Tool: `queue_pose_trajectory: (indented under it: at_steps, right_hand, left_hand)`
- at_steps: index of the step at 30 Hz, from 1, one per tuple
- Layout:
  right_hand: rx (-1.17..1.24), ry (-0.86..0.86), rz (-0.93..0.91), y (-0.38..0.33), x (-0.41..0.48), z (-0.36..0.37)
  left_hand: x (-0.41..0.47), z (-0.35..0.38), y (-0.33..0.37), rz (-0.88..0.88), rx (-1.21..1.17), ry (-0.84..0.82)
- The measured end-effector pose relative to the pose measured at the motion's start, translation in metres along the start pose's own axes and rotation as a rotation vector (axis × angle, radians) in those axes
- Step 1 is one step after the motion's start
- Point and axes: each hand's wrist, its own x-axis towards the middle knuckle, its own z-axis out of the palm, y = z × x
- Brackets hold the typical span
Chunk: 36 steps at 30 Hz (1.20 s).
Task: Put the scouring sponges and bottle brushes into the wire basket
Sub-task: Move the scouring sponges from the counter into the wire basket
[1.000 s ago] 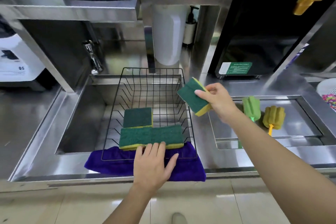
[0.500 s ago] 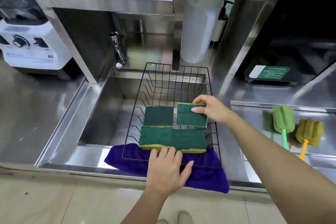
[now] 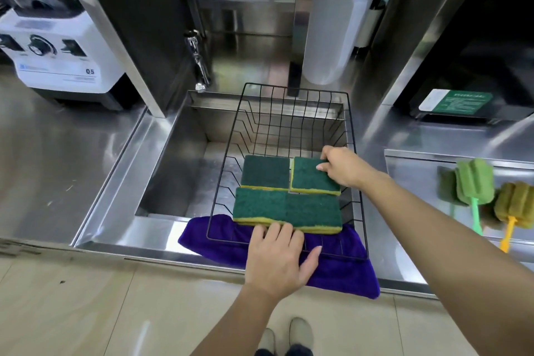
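The sponges [image 3: 289,191] are lying in the basket [image 3: 291,113]; the right hand [image 3: 344,167] is pinching the last one, the left hand [image 3: 277,260] is resting flat at the basket's front. Two brushes [image 3: 491,196] are waiting right of it.

Steel counter [image 3: 72,170]; purple cloth [image 3: 341,272], two bottle brushes [image 3: 474,182], blender base [image 3: 57,52] atop

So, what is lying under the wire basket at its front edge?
A purple cloth lies under the front of the wire basket. The left hand covers part of it; how far back it reaches under the sponges is hidden.
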Motion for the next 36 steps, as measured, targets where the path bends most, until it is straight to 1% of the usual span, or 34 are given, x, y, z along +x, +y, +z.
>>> queue_pose_trajectory:
  at_steps: [6, 9, 11, 14, 16, 25, 27, 30, 33, 36]
  right_hand:
    - [-0.065, 0.048, -0.028, -0.002, 0.0, 0.01]
    - [-0.175, 0.063, -0.052, -0.001, 0.0, 0.016]
    - [-0.249, 0.029, -0.071, -0.002, 0.002, 0.017]
    - [-0.242, -0.062, -0.084, -0.003, 0.007, 0.013]
    - [-0.215, -0.091, -0.083, -0.002, 0.008, 0.011]
    - [-0.29, -0.032, -0.096, -0.003, 0.004, 0.016]
    - [-0.337, 0.008, -0.134, -0.004, 0.0, 0.018]
    - [-0.383, 0.137, -0.198, -0.004, -0.011, 0.022]
    - [-0.319, 0.233, -0.241, -0.002, -0.026, 0.021]
    - [-0.261, 0.281, -0.26, 0.0, -0.043, 0.014]
  left_hand:
    - [-0.001, 0.002, 0.0, 0.008, 0.002, 0.014]
    - [-0.001, 0.002, 0.0, 0.008, -0.003, 0.018]
    - [-0.001, 0.002, 0.0, 0.01, -0.001, 0.018]
    - [0.0, 0.001, 0.0, 0.009, -0.007, 0.018]
    - [0.0, 0.001, 0.0, 0.007, -0.011, 0.021]
    - [-0.001, 0.002, 0.0, 0.009, -0.002, 0.015]
    - [-0.001, 0.002, 0.0, 0.011, 0.003, 0.003]
    - [-0.001, 0.002, -0.001, 0.009, -0.008, -0.012]
    - [-0.001, 0.001, -0.001, 0.017, -0.018, -0.026]
    - [0.001, -0.002, -0.001, 0.017, -0.004, -0.058]
